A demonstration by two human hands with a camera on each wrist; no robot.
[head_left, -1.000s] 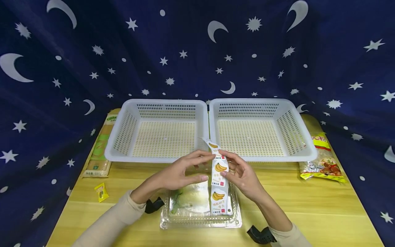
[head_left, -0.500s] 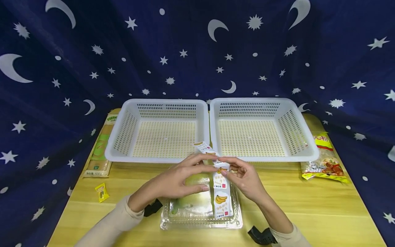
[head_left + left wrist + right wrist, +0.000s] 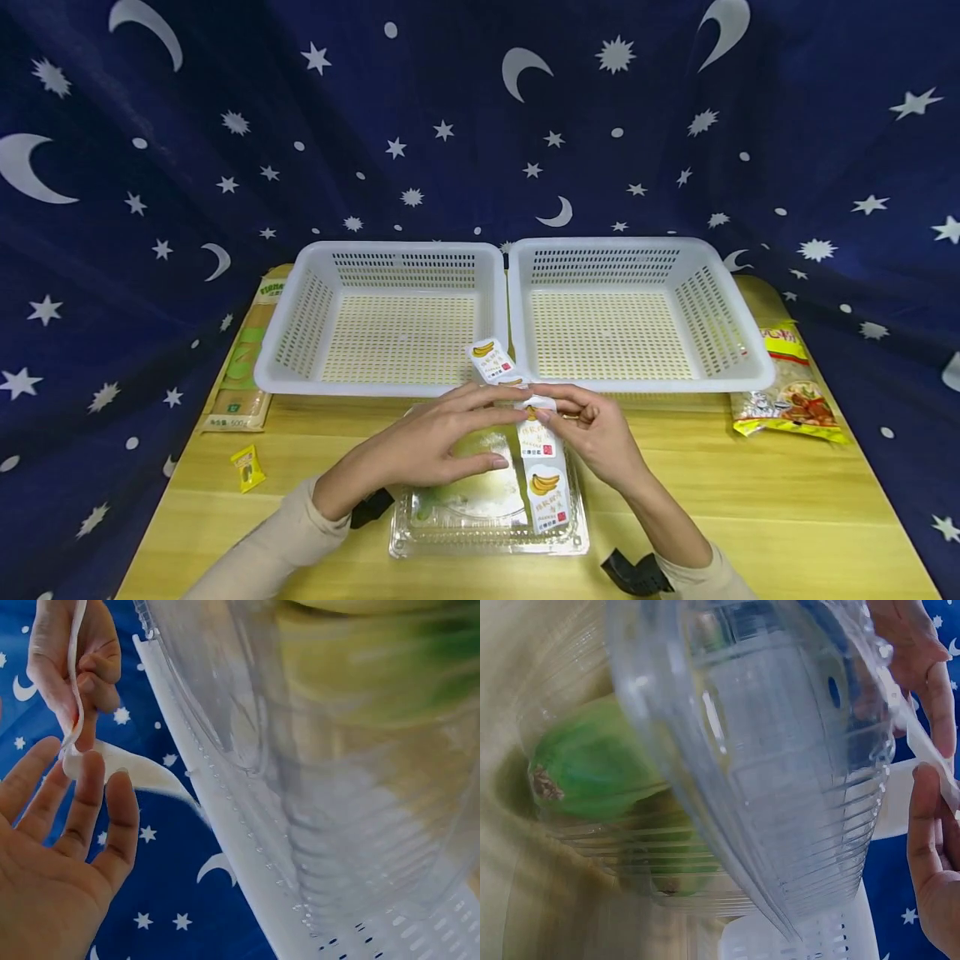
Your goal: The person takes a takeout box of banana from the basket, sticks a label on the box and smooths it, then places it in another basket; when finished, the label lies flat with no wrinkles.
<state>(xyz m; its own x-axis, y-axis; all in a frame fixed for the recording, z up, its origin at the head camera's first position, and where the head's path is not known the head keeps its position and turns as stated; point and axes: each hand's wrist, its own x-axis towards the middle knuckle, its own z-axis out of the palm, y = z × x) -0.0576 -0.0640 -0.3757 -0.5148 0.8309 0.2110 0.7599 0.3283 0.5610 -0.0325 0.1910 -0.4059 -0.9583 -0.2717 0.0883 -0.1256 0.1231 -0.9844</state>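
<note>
A strip of white banana-print stickers runs over a clear plastic clamshell box on the table. My right hand pinches the strip between thumb and forefinger. My left hand has its fingers stretched out to the strip beside the right fingertips, its thumb held apart. Beyond the fingers, the far end of the strip overlaps the left basket's rim. In the left wrist view the left hand shows its palm, fingertips right at the bent strip. Green fruit lies inside the box in the right wrist view.
Two white perforated baskets, a left one and a right one, stand side by side behind the box. A noodle packet and small yellow sachet lie left, a yellow-and-red food bag right. A dark starry curtain hangs behind.
The strip's far end has swung left and fanned flatter, bending under the fingers. My left hand has lowered slightly and moved closer to the right fingertips, which keep pinching the strip.
</note>
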